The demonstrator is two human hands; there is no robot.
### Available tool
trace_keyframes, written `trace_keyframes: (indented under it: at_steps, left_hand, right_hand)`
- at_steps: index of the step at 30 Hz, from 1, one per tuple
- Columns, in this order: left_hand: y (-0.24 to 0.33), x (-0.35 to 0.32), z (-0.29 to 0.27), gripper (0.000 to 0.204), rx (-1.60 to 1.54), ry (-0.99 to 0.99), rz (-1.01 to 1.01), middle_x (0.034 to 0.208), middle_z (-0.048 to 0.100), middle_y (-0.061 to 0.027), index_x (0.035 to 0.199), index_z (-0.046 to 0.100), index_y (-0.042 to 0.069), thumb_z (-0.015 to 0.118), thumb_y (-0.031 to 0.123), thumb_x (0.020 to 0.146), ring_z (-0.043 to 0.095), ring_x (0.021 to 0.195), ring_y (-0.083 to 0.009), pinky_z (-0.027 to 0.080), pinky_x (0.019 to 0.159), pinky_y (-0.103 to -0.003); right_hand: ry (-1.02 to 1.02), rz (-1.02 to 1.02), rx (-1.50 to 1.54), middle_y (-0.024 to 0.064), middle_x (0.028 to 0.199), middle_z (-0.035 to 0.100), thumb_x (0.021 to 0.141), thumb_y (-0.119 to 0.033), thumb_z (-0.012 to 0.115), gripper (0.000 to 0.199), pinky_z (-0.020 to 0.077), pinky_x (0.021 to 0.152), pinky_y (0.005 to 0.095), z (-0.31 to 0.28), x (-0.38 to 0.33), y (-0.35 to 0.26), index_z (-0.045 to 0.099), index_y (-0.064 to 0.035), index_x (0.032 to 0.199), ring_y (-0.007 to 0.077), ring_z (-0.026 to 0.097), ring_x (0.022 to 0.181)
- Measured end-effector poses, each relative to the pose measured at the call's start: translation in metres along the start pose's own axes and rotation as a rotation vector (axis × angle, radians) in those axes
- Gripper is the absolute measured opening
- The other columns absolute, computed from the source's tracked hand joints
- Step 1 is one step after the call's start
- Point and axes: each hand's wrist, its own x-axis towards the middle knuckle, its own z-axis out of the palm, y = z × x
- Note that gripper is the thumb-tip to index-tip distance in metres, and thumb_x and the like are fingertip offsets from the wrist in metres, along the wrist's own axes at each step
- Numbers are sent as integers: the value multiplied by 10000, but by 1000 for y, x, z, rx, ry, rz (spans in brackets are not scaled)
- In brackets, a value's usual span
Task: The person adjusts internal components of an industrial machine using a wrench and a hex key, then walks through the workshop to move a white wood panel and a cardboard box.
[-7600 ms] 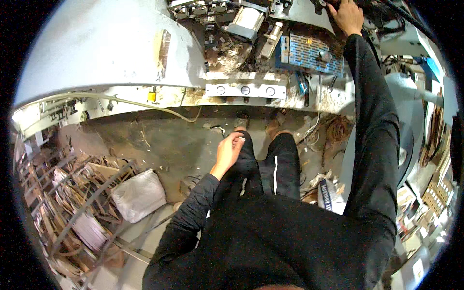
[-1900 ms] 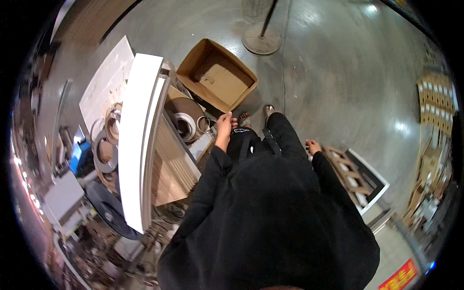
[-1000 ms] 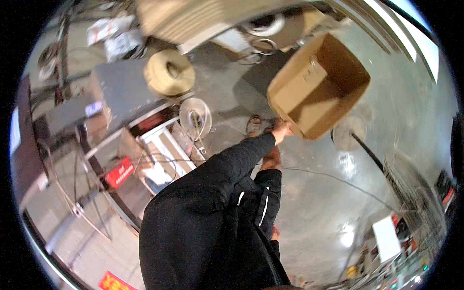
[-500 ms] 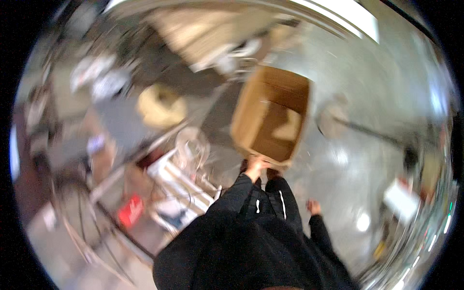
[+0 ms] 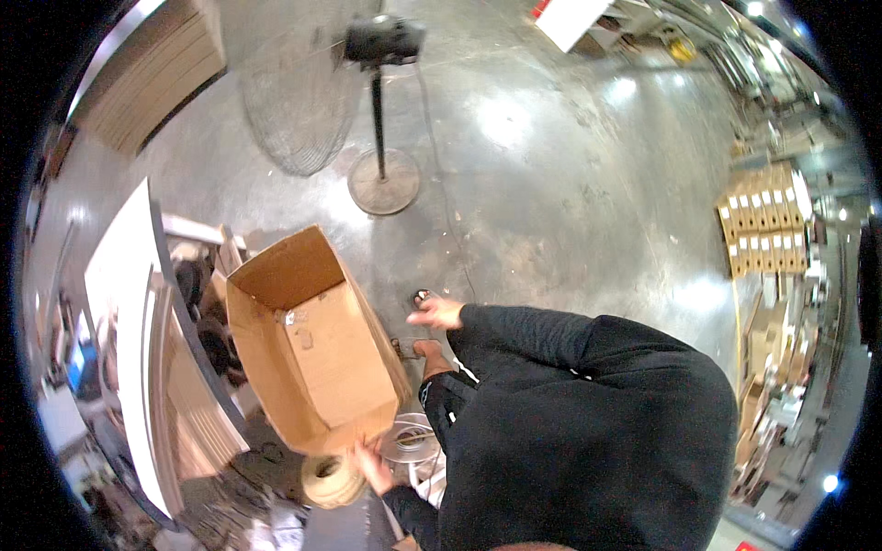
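An open-topped brown cardboard box [image 5: 344, 349] stands left of my body, tilted, with a few small scraps on its inside bottom. My left hand [image 5: 370, 466] is at the box's near edge, its fingers closed on the rim. My right hand [image 5: 439, 314] is held out above the floor, to the right of the box and apart from it. Its fingers stretch toward the box, with nothing in them. Close to my left hand are a yellowish roll [image 5: 333, 482] and a pale reel [image 5: 411, 441].
A pedestal fan with a round base [image 5: 384, 182] and a trailing cord stands on the concrete floor ahead. Large boards [image 5: 170, 340] lean left of the box. Stacked brown sheets [image 5: 152, 78] lie at far left, and a stack of cartons [image 5: 764, 220] stands at the right.
My view has turned right, bringing the fan ahead and the boards to the left. The box has stayed with my left hand. My right hand has risen from my side toward the box.
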Motion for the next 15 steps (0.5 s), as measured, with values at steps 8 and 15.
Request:
trace_keyframes:
  at_steps: [8,15]
  left_hand:
    - [134,-1,-127,578,640,-284,212,1214,654,-139,1387,492,7,775,175,913,689,978,-263,599,740,-405]
    - [176,-5,34,598,930,-429,307,1247,631,-138,1353,466,-30,796,220,921,613,1081,-214,507,931,-376]
  right_hand:
    - [-66,-153,351,158,858,716,839,-794,653,964,523,593,414,72,-84,-51,579,21,1346,213,690,691]
    - [244,39,385,217,1021,736,986,-203,624,356,608,781,375,-34,-222,-19,605,19,1265,256,743,950]
